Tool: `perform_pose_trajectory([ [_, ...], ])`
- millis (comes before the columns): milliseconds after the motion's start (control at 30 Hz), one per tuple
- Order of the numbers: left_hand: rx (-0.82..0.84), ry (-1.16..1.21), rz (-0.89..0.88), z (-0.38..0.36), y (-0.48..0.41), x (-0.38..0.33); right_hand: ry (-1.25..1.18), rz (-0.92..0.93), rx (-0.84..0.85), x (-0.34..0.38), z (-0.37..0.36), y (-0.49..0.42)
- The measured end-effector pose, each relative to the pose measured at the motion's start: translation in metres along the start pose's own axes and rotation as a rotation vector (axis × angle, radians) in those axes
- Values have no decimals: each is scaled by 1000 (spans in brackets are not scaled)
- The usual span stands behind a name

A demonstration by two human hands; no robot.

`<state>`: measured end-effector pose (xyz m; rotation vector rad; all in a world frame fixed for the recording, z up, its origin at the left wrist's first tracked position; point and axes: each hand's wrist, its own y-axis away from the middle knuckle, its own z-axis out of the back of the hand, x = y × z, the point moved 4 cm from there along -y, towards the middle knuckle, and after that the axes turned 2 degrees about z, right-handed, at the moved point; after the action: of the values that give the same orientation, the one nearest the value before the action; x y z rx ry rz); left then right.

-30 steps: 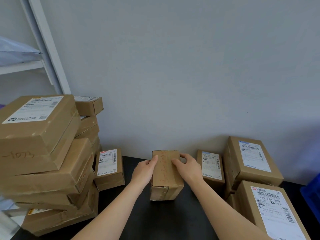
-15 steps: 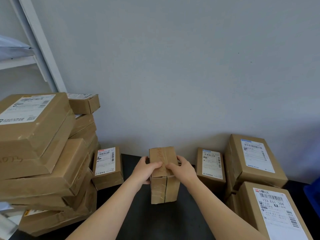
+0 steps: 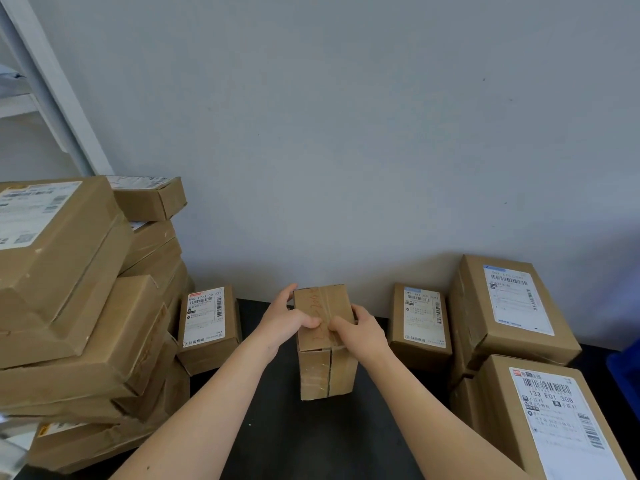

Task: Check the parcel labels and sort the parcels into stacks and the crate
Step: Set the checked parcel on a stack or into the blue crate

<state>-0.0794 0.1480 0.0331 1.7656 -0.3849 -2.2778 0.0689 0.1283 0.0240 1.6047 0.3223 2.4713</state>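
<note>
Brown cardboard parcel, taped and red-scribbled, stands upright on the black tabletop, well right of the tall parcel stack. My left hand and right hand each grip 1 side, fingers curled round it. No printed label shows; I should turn it slowly, both grips firm, until a label faces me.

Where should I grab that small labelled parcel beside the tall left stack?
Probably grip its near end, coming from the front right. The small labelled parcel lies label up, left edge against the stack, far end near the wall; only its near end and right side face bare table.
</note>
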Motion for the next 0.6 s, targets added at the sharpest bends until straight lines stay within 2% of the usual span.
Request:
perform_pose_trajectory([
  [333,14,3,0,2,7,2,-4,-61,59,0,0,3],
  [600,-37,36,-26,6,13,5,39,-9,-1,6,0,6],
])
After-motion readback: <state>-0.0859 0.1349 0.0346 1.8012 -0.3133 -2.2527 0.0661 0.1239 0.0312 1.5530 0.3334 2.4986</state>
